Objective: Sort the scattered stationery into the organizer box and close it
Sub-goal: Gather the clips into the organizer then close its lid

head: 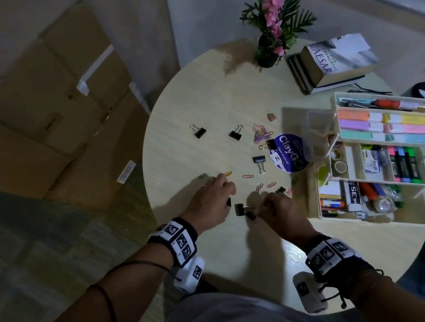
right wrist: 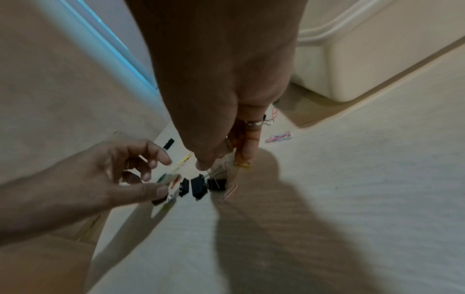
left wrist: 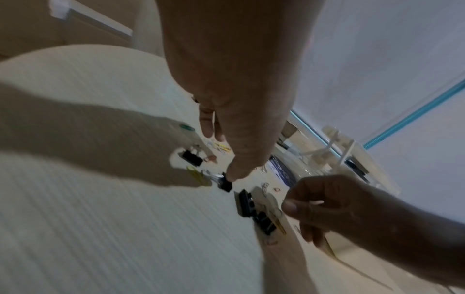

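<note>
The open tiered organizer box [head: 370, 221] stands on the right of the round table [head: 222, 257], full of markers, tape and pens. Near the front edge my two hands meet over three small black binder clips. My right hand [head: 272, 205] pinches the wire handles of a binder clip [head: 239, 209], with another clip [head: 251, 215] beside it; they also show in the wrist views [right wrist: 216, 184] [left wrist: 245, 202]. My left hand [head: 212, 198] hovers with loosely curled fingers, its thumb [left wrist: 239, 169] touching the third clip [left wrist: 225, 185], which lies on the table.
More binder clips [head: 199, 131] [head: 236, 133] [head: 259, 160] and coloured paper clips [head: 261, 131] [head: 247, 176] lie across the middle. A round ClayGO sticker [head: 287, 152], a small eraser [head: 271, 116], stacked books [head: 335, 61] and a potted plant [head: 268, 50] sit behind. Cardboard boxes [head: 44, 118] stand left.
</note>
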Tool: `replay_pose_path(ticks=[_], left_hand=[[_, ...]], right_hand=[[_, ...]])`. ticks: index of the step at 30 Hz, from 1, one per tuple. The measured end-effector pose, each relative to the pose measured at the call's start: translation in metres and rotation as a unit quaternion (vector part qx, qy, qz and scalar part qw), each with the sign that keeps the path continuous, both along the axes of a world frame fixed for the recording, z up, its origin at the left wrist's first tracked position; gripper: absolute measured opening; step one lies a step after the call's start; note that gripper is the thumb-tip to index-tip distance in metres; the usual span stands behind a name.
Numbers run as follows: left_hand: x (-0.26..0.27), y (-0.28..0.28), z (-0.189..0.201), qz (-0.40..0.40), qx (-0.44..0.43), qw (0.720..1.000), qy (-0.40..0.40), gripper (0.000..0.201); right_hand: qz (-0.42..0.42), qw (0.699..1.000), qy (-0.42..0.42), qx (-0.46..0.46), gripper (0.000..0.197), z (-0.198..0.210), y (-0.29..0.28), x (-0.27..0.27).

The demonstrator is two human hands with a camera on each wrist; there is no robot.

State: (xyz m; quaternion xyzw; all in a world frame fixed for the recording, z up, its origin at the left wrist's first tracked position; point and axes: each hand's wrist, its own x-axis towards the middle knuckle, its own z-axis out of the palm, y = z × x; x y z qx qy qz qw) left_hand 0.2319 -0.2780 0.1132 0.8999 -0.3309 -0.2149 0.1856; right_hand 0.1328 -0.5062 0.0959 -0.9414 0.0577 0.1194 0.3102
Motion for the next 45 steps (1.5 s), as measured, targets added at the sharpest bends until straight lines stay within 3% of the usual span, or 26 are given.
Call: replay_pose_path(ticks=[2,6,10,19,22,25,30,34,41,45], left_hand=[[-0.008,-0.010,-0.002,-0.056,-0.023,0.998,0.009,0.035],[-0.021,-0.026,-0.017,-0.140,0.014,0.990,-0.005,0.045],[-0.027,-0.040,-0.022,-0.172,0.022,0.985,0.004,0.027],[0.005,-0.059,-0.006,-0.146,0.006,0.989,0.037,0.028],[0.049,-0.081,0.009,-0.065,-0.063,0.994,0.054,0.019],[0.105,-0.114,0.012,0.014,-0.106,0.994,0.020,0.007],[0.167,-0.168,0.001,0.064,-0.086,0.994,-0.002,0.038],[0.171,-0.204,-0.016,0.037,-0.055,0.998,-0.015,0.046],[0.154,-0.213,-0.013,0.055,-0.001,0.990,-0.130,0.027],[0.156,-0.205,-0.012,0.079,-0.033,0.992,-0.096,0.027]], right_hand=[[-0.022,1.000,-0.006,0.002,0.014,0.003,-0.010,-0.005],[-0.053,0.998,0.044,0.008,0.006,0.001,-0.029,-0.023],[-0.028,0.995,0.092,-0.008,0.018,-0.009,-0.037,-0.042],[-0.040,0.995,0.087,0.025,0.010,0.002,-0.035,-0.049],[-0.062,0.995,0.066,0.045,0.013,0.014,-0.038,-0.046],[-0.074,0.996,0.013,0.043,0.019,0.034,-0.041,-0.044],[-0.084,0.995,-0.014,0.051,0.027,0.069,-0.053,-0.050],[-0.115,0.992,-0.013,0.056,0.027,0.085,-0.066,-0.064],[-0.203,0.977,-0.021,0.057,0.027,0.087,-0.103,-0.097],[-0.223,0.973,-0.057,0.031,0.033,0.097,-0.133,-0.094]])
